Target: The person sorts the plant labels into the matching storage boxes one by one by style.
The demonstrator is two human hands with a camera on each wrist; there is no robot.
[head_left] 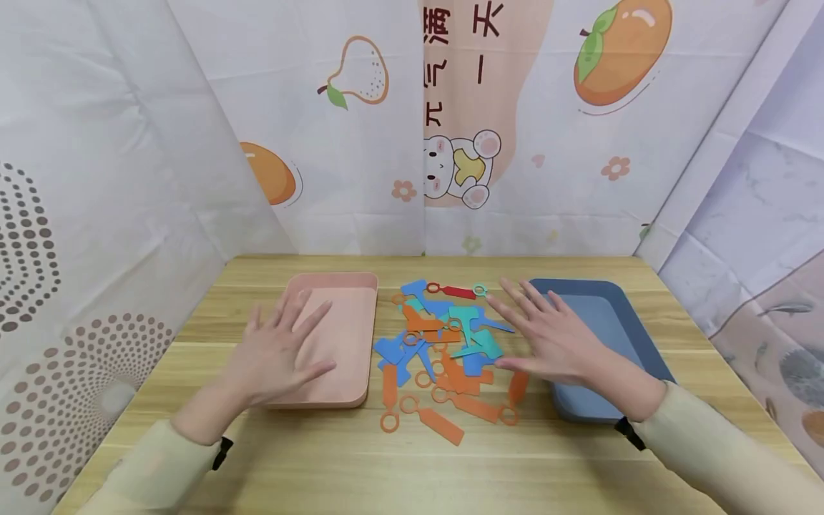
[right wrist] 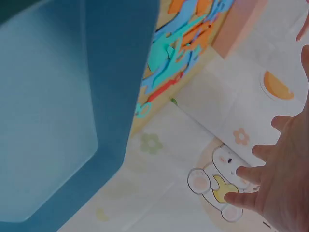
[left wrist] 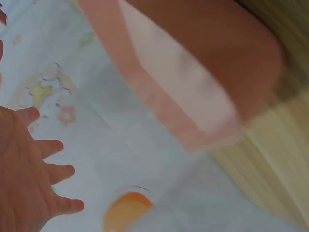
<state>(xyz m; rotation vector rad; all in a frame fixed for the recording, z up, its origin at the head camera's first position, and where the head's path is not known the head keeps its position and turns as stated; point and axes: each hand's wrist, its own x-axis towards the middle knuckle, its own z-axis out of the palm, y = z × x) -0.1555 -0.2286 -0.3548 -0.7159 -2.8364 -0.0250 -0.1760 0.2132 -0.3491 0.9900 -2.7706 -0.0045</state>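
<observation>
In the head view my left hand point(head_left: 273, 357) hovers over the pink tray point(head_left: 350, 390), fingers spread and holding nothing. My right hand point(head_left: 556, 340) is spread out too, over the left side of the blue tray point(head_left: 579, 411), its fingertips reaching towards a loose pile of flat plastic tags. The pile mixes orange ring-ended tags point(head_left: 440, 425), blue T-shaped tags point(head_left: 389, 348) and teal T-shaped tags point(head_left: 486, 345). At its far edge lies a red tag point(head_left: 459, 292) beside a small teal ring point(head_left: 480, 290). Both wrist views show the fingers stretched out, with nothing in them.
Everything stands on a wooden table point(head_left: 399, 476), with the pile between the two trays. A printed white curtain point(head_left: 360, 164) hangs behind the table's far edge, and more cloth hangs at the left and right sides.
</observation>
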